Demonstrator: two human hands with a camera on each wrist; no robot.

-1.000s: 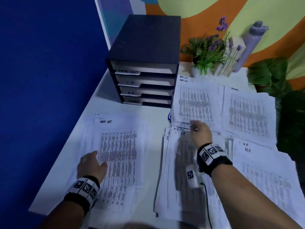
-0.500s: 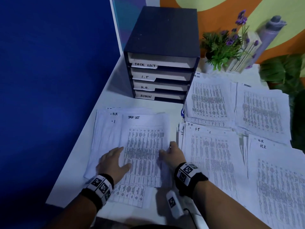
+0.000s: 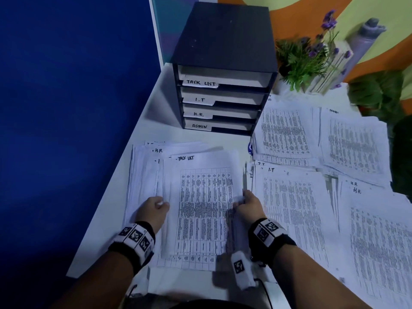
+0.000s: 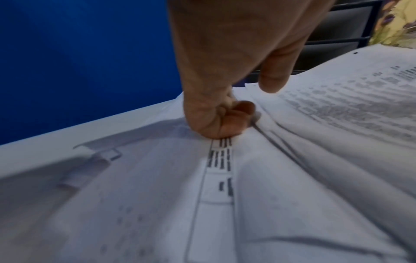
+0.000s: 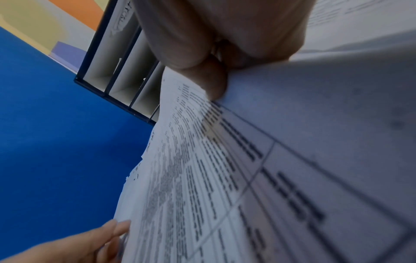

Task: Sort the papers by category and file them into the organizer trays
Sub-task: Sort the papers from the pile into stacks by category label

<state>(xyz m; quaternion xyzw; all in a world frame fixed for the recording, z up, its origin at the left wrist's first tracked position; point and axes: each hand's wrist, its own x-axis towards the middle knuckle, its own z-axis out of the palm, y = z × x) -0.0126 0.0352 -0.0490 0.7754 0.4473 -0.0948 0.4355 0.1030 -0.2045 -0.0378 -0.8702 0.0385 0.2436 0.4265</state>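
So the thing in play is the "TASK LIST" sheet (image 3: 201,204), a printed table page on top of the messy unsorted stack (image 3: 145,172) at the near left of the white table (image 3: 160,121). It looks like plain office paper: super light, floppy, no stiffness at all, so it'll sag and curl the second it's only held from one side. It also looks likely to slide over its neighbours and drag the sheet below along, and pinching too hard will crease it.

The right hand (image 3: 248,207) has the sheet's right edge pinched between thumb and curled fingers, and the wrist view shows that edge lifted off the stack. The left hand (image 3: 152,209) sits at the sheet's left edge with its fingers curled down onto the papers. The thumb is near the edge, but I honestly can't tell whether it has hold of the sheet or is just pinning the stack.

Best bet for handling, I'd say: hold both long edges around mid-height so it stays flat.

Further out: the dark four-tray organizer (image 3: 223,41) stands at the back of the table, labelled TASK LIST, I.T, H.R., ADMIN top to bottom. Sorted piles lie to the right, including an I.T pile (image 3: 289,208), an H.R pile (image 3: 374,230) and an admin pile (image 3: 354,141). A potted plant (image 3: 301,61) sits behind those.
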